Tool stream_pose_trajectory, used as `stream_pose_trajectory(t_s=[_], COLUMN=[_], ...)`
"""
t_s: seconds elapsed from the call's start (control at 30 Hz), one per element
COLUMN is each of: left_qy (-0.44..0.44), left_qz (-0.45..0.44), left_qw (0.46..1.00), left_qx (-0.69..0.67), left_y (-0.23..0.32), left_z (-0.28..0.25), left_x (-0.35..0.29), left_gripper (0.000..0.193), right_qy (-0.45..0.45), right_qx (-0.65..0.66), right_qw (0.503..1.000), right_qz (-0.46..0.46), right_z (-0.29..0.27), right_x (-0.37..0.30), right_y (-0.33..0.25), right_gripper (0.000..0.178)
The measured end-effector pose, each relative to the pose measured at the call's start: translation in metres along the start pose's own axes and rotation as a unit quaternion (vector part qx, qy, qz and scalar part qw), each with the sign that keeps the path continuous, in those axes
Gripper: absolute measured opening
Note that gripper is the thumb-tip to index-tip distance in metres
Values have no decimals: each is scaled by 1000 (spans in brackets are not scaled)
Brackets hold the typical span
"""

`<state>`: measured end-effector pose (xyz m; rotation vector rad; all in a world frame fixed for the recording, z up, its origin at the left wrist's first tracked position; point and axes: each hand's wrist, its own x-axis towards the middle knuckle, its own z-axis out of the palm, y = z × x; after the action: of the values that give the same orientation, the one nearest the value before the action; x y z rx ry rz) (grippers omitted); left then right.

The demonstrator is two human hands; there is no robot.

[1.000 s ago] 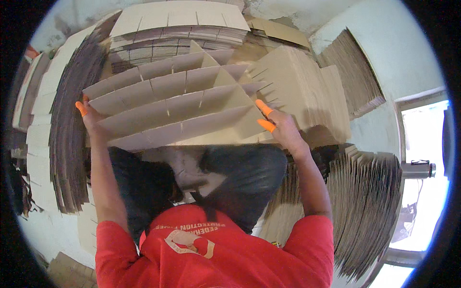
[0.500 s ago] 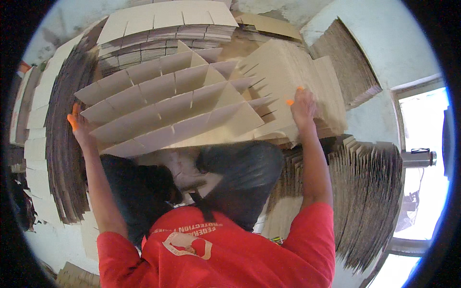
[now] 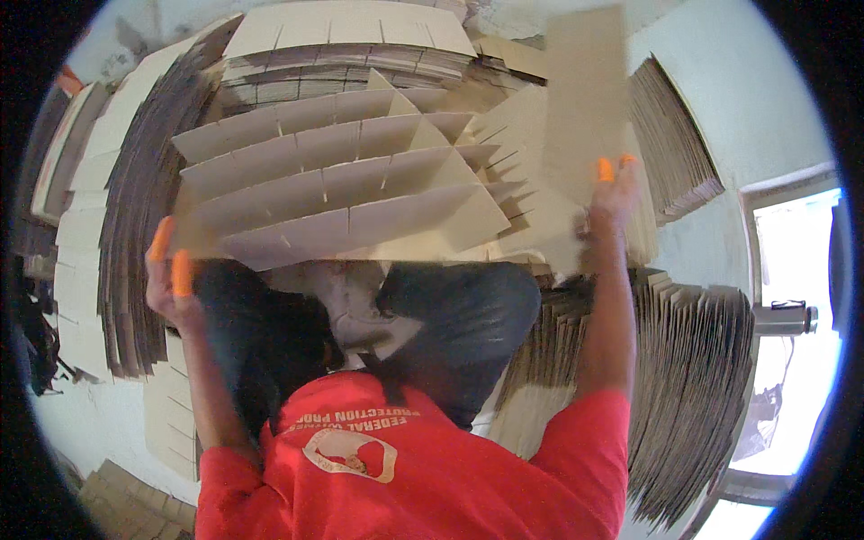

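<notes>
My right hand (image 3: 614, 202), with orange covers on its fingertips, grips the lower end of a long plain cardboard strip (image 3: 585, 85). The strip stands raised over the stack of cardboard sheets (image 3: 526, 202) on the right. In front of me is a partly assembled cardboard divider (image 3: 351, 175): several slotted strips run side by side, with a crosswise strip fitted through them near their right end. Close to the divider's near left corner, my left hand (image 3: 171, 279) has two orange-tipped fingers stretched upward and apart. A blurred tan patch lies beside those fingertips.
Stacks of slotted cardboard (image 3: 346, 27) stand behind the divider, and a tall stack (image 3: 148, 207) is on the left. Another bundle (image 3: 670, 139) leans on the right wall. Many strips (image 3: 693, 378) stand packed at my right, near a bright window (image 3: 801, 360). My bent legs (image 3: 459, 324) are below the divider.
My right hand has risen from the right stack with a cardboard strip in it. My left hand has drawn nearer to me and away from the divider's left end. The whole view has shifted slightly.
</notes>
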<state>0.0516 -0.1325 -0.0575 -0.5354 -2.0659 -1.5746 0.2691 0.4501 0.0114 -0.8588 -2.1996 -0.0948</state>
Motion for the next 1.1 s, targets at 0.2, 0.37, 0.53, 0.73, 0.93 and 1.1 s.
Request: stream_pose_trajectory(t_s=[0.2,0.37,0.53,0.73,0.93,1.1], left_qy=[-247,-293,-329,-312,-286,-304], left_qz=[206,205,179,162,165,146], left_qw=[942,928,918,931,941,939], left_qx=[95,105,132,102,77,72], left_y=[77,70,73,62,58,64], left_z=[68,133,158,169,173,171], left_x=[7,-6,-10,-18,-21,-19], left_gripper=[49,47,34,17,13,9], right_qy=[-52,-222,-248,-282,-273,-282], right_qx=[175,254,296,220,214,211], right_qw=[978,927,899,911,901,887], right_qz=[-104,-163,-208,-204,-260,-299], right_z=[-112,-117,-95,-94,-73,-65], right_x=[67,64,53,41,34,35], right_y=[-138,-179,-188,-207,-206,-208], right_gripper=[63,64,64,64,64,63])
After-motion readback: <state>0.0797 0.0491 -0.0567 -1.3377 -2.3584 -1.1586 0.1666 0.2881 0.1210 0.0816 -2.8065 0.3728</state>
